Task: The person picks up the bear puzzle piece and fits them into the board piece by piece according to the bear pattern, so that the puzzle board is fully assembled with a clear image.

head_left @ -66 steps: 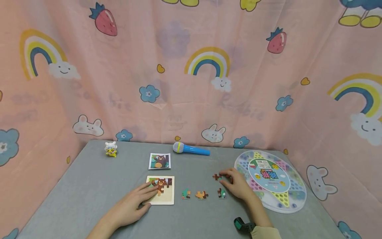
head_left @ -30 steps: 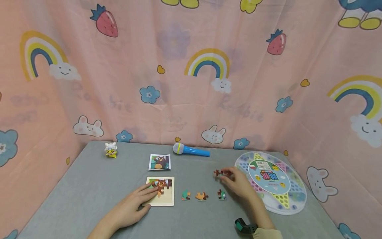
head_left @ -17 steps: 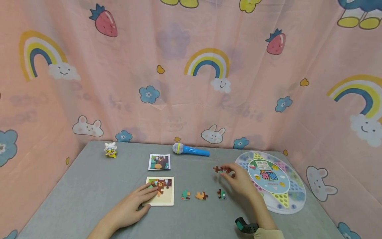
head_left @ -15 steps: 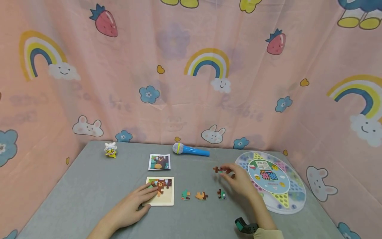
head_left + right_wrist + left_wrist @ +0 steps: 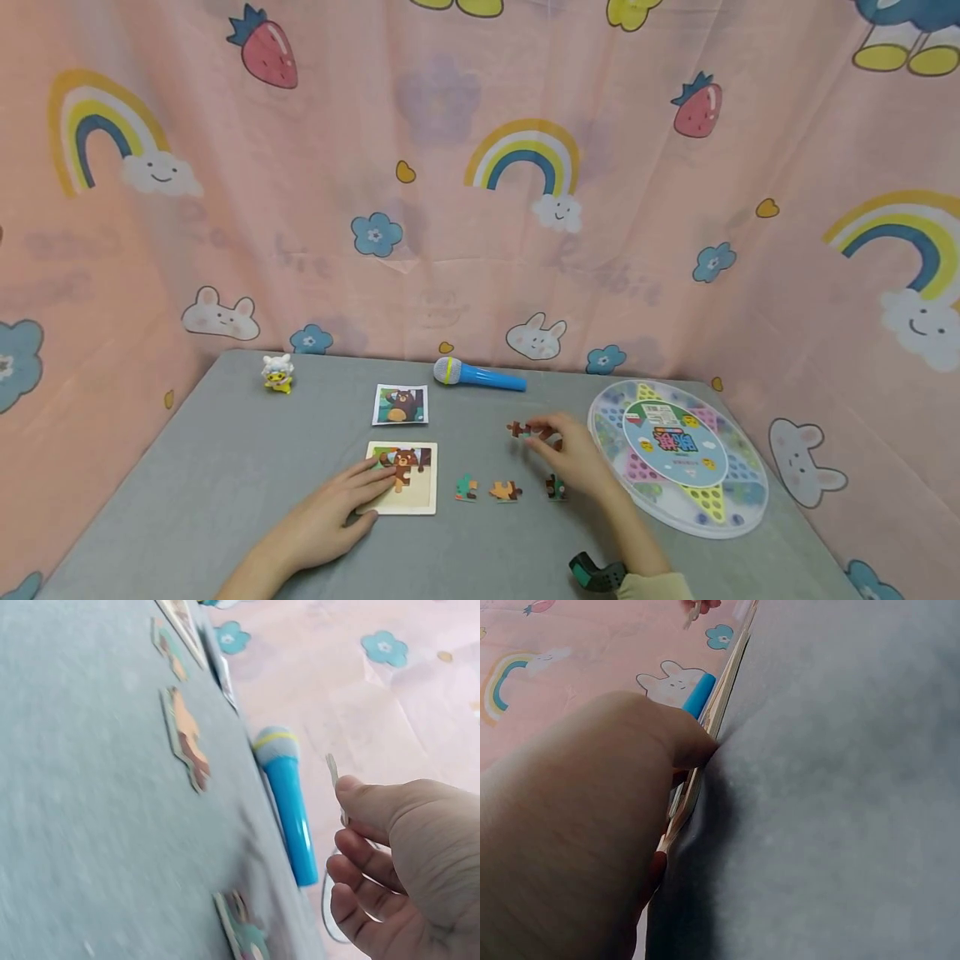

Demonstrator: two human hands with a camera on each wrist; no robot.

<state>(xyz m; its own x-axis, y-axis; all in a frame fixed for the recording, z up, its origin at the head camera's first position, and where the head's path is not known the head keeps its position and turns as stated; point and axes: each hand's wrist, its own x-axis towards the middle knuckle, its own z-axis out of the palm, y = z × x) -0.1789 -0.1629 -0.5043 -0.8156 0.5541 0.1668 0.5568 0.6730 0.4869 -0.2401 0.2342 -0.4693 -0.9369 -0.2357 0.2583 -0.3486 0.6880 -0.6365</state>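
My right hand [image 5: 573,457] pinches a brown jigsaw piece [image 5: 517,429] between thumb and fingertips, held up above the table. In the right wrist view that piece [image 5: 334,771] appears edge-on and the other fingers are loosely curled. My left hand [image 5: 333,512] lies with extended fingers over the left side of a square puzzle tray [image 5: 422,497], its thumb by the near left corner. Bear pieces fill the tray's upper part; bare wood shows below. Loose on the cloth are a green piece [image 5: 466,487], an orange-brown piece [image 5: 506,491] and a dark green piece [image 5: 555,486].
Behind the tray lies a bear picture card [image 5: 401,405]. A blue toy microphone [image 5: 483,377] is near the back edge, and a small figurine [image 5: 278,374] stands at back left. The round Chinese checkers board [image 5: 675,508] occupies the right. A patterned curtain rises behind the table.
My right hand, holding the brown piece, has moved left, away from the round board and toward the tray. The left hand has stayed on the tray.
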